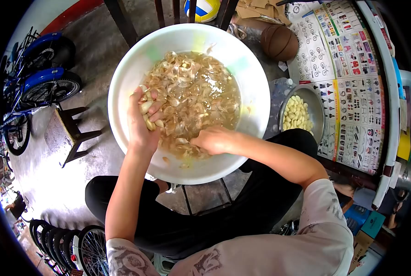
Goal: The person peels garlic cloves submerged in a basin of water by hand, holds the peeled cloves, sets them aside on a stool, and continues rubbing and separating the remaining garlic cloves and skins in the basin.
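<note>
A large white basin (pixel 256 103) stands in front of me, holding cloudy water with many floating garlic skins (pixel 182 87). Several garlic cloves (pixel 146 108) lie in my left hand (pixel 143 122), whose fingers curl round them over the basin's left side. My right hand (pixel 213 140) reaches into the lower part of the water with its fingers bent down among the skins; its fingertips are hidden. To the right of the basin, a metal bowl (pixel 319 110) contains peeled garlic cloves (pixel 297 112).
A table with printed sheets (pixel 357 101) stands at the right, near a brown basketball (pixel 279 42). A small wooden stool (pixel 69 133) and blue bicycles (pixel 44 83) are at the left. Behind the basin are a dark chair (pixel 159 14) and a volleyball (pixel 203 9).
</note>
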